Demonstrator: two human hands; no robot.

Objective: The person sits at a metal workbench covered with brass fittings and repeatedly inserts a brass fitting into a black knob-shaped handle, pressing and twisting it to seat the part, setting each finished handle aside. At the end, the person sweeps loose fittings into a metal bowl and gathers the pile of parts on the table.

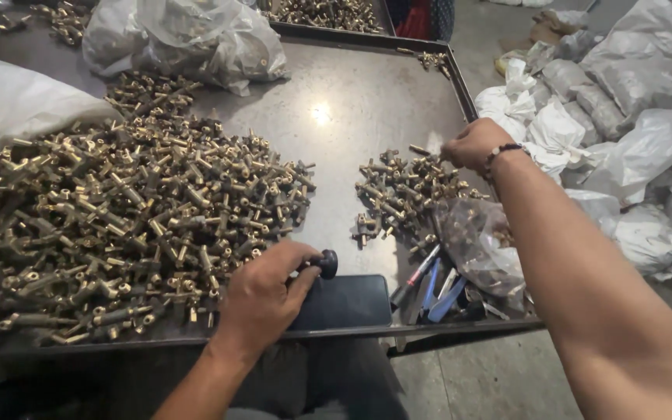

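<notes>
right forearm fills the near corner, cut off by the frame edge, and its hand point(472, 144) reaches into the small heap of brass fittings point(402, 190); whether those curled fingers hold one is hidden. left hand point(262, 292) rests at the front rim of the metal desk point(351, 101), its grip pinched on a small black knob point(327, 264) facing right, beside the big pile of fittings point(118, 225).

Two heaps of brass fittings point(118, 225), two hands point(262, 292), one dark pad point(344, 303).
</notes>
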